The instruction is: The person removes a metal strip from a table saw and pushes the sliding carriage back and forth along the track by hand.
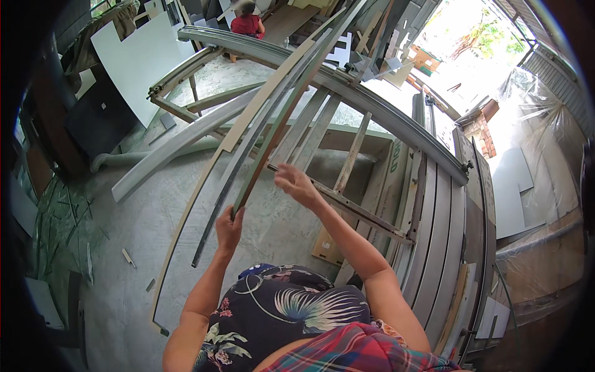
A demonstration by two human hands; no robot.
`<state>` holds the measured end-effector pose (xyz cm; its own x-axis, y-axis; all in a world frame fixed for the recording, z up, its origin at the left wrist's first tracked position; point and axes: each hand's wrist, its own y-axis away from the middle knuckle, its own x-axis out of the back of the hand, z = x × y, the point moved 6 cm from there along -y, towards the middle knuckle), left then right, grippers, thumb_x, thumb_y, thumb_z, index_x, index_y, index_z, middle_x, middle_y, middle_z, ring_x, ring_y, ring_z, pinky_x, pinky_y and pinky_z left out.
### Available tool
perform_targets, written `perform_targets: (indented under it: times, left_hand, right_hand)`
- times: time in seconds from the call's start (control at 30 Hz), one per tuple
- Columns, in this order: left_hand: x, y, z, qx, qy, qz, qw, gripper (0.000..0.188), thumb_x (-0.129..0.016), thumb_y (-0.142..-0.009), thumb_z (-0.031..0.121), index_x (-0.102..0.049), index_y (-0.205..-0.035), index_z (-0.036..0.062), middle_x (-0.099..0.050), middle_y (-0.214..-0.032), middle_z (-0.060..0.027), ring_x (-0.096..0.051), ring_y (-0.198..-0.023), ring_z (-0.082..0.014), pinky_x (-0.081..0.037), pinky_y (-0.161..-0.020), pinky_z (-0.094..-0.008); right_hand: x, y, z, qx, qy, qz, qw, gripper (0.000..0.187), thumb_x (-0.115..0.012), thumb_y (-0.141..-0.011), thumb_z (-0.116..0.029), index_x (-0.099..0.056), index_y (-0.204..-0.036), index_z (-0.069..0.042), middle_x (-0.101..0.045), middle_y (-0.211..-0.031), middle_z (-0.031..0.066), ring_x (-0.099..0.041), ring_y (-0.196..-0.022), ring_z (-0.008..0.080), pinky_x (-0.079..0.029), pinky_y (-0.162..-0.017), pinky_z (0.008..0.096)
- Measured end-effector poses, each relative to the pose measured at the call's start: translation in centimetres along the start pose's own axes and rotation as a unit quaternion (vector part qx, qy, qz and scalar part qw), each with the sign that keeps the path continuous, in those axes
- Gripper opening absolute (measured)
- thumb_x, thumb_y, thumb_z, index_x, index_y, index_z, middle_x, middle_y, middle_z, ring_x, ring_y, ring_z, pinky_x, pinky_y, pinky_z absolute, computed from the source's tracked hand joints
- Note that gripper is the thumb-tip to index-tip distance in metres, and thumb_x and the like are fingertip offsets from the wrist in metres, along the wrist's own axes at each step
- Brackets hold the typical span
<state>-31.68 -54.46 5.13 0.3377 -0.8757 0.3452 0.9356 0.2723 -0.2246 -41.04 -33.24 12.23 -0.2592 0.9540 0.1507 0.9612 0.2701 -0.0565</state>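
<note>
Within left hand [229, 228], green strip [271, 135].

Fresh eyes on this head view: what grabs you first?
Probably the long, narrow, green-and-brown strip slanting from the person's left hand, which grips its near end, to the top edge, with the right hand loosely open just right of it. Then the broad silver metal rail crossing diagonally beyond the hands, and the glaring white daylight opening at upper right.
</note>
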Motion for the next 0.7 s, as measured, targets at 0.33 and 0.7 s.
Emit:
perform_targets:
  times: [0.33, 0.7]
  left_hand:
    - [6.2, 0.3, -7.3, 0.039, -0.171, -0.011, 0.984, 0.040, -0.054, -0.089, 0.040, -0.057, -0.081, 0.0011, -0.056, -0.065, -0.0205, -0.057, -0.063, -0.0398, -0.042, -0.054, -0.0418]
    - [6.2, -1.7, -11.0, 0.039, -0.262, -0.013, 0.964, 0.044, -0.051, -0.090, 0.043, -0.054, -0.077, 0.0013, -0.055, -0.065, -0.0215, -0.055, -0.064, -0.0410, -0.040, -0.056, -0.0454]
  right_hand:
    - [2.8, 5.8, 8.5, -0.160, 0.093, -0.052, 0.981, 0.045, -0.060, -0.087, -0.027, -0.054, -0.118, 0.005, -0.065, -0.100, 0.0148, -0.064, -0.086, 0.0183, -0.049, -0.076, 0.0303]
    - [3.7, 8.8, 13.3, -0.205, 0.070, 0.021, 0.976, 0.042, -0.060, -0.087, -0.026, -0.055, -0.116, 0.005, -0.066, -0.097, 0.0125, -0.064, -0.082, 0.0161, -0.050, -0.072, 0.0293]
